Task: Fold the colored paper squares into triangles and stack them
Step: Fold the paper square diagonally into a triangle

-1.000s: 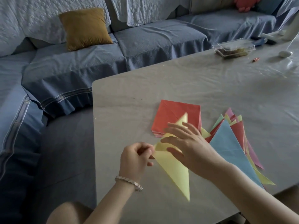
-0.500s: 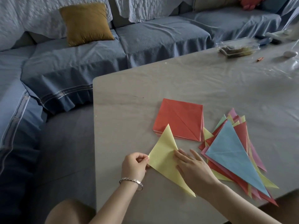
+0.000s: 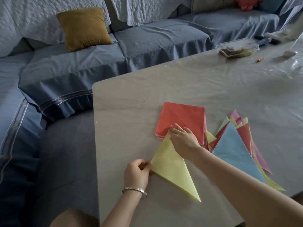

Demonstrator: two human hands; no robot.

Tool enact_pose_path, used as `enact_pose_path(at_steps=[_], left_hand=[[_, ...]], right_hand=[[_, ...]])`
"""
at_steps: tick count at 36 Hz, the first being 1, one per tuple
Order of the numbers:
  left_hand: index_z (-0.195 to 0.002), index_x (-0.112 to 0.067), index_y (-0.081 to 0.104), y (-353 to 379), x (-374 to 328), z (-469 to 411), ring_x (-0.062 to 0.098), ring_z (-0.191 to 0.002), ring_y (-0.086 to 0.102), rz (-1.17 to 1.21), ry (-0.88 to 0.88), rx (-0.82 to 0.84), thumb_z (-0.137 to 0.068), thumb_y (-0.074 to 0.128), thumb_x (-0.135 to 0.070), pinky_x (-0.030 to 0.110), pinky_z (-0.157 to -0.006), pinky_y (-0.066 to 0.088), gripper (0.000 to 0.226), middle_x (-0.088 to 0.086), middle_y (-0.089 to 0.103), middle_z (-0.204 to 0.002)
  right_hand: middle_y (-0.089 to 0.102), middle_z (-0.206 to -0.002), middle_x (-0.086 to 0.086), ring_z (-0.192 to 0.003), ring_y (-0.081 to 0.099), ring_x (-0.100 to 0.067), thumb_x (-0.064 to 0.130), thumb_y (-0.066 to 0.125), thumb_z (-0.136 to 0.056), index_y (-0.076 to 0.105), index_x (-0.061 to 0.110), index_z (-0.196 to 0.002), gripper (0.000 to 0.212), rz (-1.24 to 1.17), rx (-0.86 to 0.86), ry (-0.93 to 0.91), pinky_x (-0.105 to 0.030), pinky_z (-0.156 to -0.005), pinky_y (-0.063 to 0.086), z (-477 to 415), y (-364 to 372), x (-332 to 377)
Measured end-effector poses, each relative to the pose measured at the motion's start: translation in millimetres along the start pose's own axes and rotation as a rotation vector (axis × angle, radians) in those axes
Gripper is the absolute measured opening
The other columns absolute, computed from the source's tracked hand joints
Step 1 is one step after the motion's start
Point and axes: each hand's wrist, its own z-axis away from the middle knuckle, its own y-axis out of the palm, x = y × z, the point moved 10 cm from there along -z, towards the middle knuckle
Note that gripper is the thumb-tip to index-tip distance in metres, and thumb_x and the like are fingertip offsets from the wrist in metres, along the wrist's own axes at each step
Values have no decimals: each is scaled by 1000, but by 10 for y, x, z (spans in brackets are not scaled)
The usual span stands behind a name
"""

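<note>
A: At the left corner of the yellow triangle (image 3: 170,166), what are the fingers (image 3: 144,164) doing?

B: The left hand (image 3: 136,173) has them curled, pinching that corner against the thumb. A silver bracelet (image 3: 134,190) sits on the wrist.

A: And the right hand (image 3: 184,140)?

B: Its fingers (image 3: 176,128) lie nearly straight and press flat on the triangle's upper tip. They grip nothing, and the fingertips reach over the near edge of the red stack.

A: Where does the yellow sheet lie?

B: Flat on the table (image 3: 131,104), near the front-left corner, with its long point aimed back at the person.

A: What is around it?

B: The stack of red squares (image 3: 182,117) is just beyond it, touching the upper tip. To the right lies the fanned pile of folded triangles, a blue triangle (image 3: 234,149) on top, with red, yellow, pink and green edges showing beneath.

A: Further out?

B: A clear plastic box (image 3: 237,48) stands at the far right of the table. Behind is a blue-covered sofa (image 3: 155,40) with a mustard cushion (image 3: 83,27).
</note>
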Motion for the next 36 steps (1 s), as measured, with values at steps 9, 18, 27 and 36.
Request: enact_pose_path(at_steps=[9, 18, 27, 36], left_hand=[[-62, -23, 62, 1, 23, 3, 13, -55, 60, 19, -9, -27, -79, 66, -6, 27, -61, 51, 24, -5, 65, -62], [-62, -22, 62, 8, 27, -7, -1, -38, 53, 30, 9, -16, -82, 64, -5, 11, -45, 45, 26, -8, 62, -49], [-63, -20, 63, 13, 27, -12, 0, -34, 49, 47, 9, -9, -83, 63, -5, 10, -43, 42, 24, -4, 62, -50], [-63, -20, 62, -32, -46, 58, 9, -48, 56, 59, 17, -71, -83, 63, -3, 17, -50, 47, 26, -3, 62, -57]], right_hand=[[-2, -156, 9, -143, -13, -13, 44, 32, -98, 3, 22, -149, 63, -20, 104, -66, -33, -115, 0, 92, 131, -138], [-12, -148, 19, -129, -29, -4, 72, 25, -72, 8, 26, -148, 91, -44, 149, -211, -22, -108, -15, 649, 217, -129], [-23, -143, 21, -121, -43, -1, 80, 14, -53, -6, 27, -147, 109, -47, 252, -267, -22, -103, -23, 1011, 323, -102], [-23, -141, 22, -128, -37, -2, 73, 52, -58, -2, 27, -147, 114, -179, 298, -253, -20, -105, -21, 1175, 300, -112]])
